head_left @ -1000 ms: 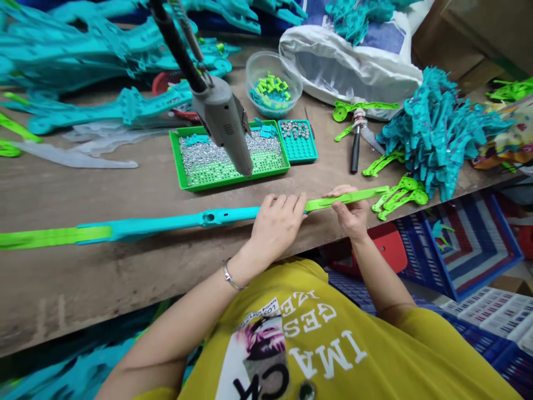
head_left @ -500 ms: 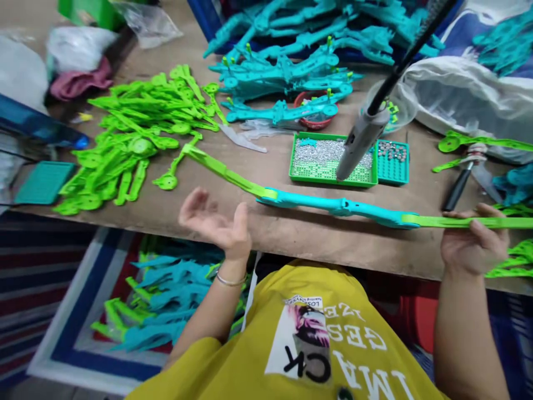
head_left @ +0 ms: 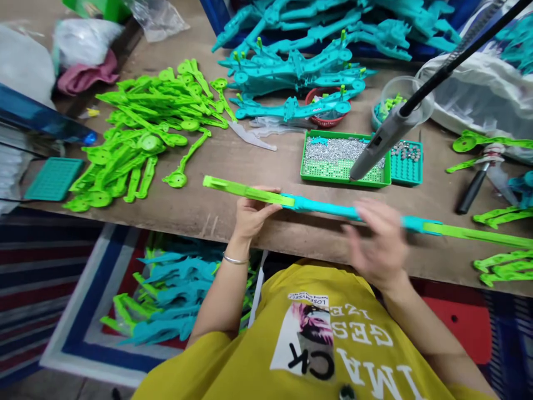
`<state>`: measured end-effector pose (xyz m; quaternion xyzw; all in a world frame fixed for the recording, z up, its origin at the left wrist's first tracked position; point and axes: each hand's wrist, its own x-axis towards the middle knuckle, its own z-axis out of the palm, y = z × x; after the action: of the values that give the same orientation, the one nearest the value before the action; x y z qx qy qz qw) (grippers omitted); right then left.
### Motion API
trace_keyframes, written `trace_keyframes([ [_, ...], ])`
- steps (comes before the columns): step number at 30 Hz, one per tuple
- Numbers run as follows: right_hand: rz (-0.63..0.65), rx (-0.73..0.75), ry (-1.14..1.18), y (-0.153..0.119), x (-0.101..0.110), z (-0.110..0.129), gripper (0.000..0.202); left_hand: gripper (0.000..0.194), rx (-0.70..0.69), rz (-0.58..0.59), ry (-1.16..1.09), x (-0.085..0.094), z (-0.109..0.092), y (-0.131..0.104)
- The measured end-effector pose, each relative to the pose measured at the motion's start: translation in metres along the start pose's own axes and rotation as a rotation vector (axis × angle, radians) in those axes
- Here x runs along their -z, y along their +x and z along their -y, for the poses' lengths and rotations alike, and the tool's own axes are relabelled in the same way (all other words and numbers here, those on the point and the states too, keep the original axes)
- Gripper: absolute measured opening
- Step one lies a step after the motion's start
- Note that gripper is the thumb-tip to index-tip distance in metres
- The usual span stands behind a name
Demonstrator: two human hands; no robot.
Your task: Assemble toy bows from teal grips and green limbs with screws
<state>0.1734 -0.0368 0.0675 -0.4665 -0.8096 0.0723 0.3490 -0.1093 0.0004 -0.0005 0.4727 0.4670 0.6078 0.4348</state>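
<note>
A: Nearest the camera?

B: Yellow shirt point(head_left: 258, 361) with printed lettering. Left of it, below the edge of the surface point(head_left: 258, 166), a striped bag point(head_left: 69, 339) holding teal and green pieces point(head_left: 179, 303).

A: Left hand point(head_left: 251, 218)?

B: Grip narrow, closed on the long teal-and-green strip point(head_left: 325, 207), at its left green section, just beside the joint with the teal middle. Thumb on the near side; fingers mostly hidden.

A: Right hand point(head_left: 380, 241)?

B: At the strip's teal section, motion-blurred, thumb apart from the fingers. Cannot tell whether this grip holds the strip or merely brushes it.

A: Strip's position?

B: Crosswise before the person, over the near part of the surface. Left end higher in view; right green section runs to the frame edge.

A: Next out?

B: Green tray point(head_left: 306, 176) of small silvery parts, teal tray point(head_left: 417, 175) just to its right. Grey hanging tool point(head_left: 377, 144) slants across the green tray in view. Far left: pile of green arms point(head_left: 129, 128).

A: Farthest?

B: Red basket point(head_left: 327, 121), partly overlapped by stacked teal frames point(head_left: 291, 75); clear tub point(head_left: 422, 108) and white sack point(head_left: 460, 83) to the right.
</note>
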Motion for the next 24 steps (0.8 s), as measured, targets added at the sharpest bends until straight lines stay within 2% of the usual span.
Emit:
trace_keyframes([
  [2,0.104,0.046,-0.011,0.02,-0.035,0.018,0.061,0.042,-0.009,0.01,0.018,-0.001,-0.001,-0.001],
  [4,0.276,0.056,-0.039,0.042,-0.062,0.029,0.055,0.043,-0.012,0.015,0.04,-0.001,-0.001,-0.001],
  [6,0.445,0.056,-0.081,0.059,-0.077,0.034,0.044,0.043,-0.029,0.012,0.075,-0.002,-0.001,-0.001],
  [8,0.53,0.061,-0.129,0.066,-0.083,0.035,0.033,0.04,-0.066,0.003,0.101,-0.003,-0.001,-0.001],
  [12,0.5,0.036,-0.18,0.062,-0.085,0.036,0.033,0.031,-0.134,-0.003,0.117,-0.006,0.0,0.0],
  [15,0.489,0.033,-0.195,0.062,-0.083,0.037,0.032,0.03,-0.115,-0.003,0.136,-0.007,0.002,0.002],
  [18,0.56,0.024,-0.177,0.07,-0.074,0.04,0.031,0.04,-0.008,0.037,0.142,-0.006,0.001,0.002],
  [22,0.724,-0.054,-0.104,0.082,-0.056,0.045,0.042,0.07,0.181,0.157,0.162,-0.006,-0.004,-0.006],
  [24,0.768,-0.088,-0.058,0.083,-0.051,0.043,0.038,0.074,0.272,0.169,0.157,-0.008,-0.006,-0.011],
])
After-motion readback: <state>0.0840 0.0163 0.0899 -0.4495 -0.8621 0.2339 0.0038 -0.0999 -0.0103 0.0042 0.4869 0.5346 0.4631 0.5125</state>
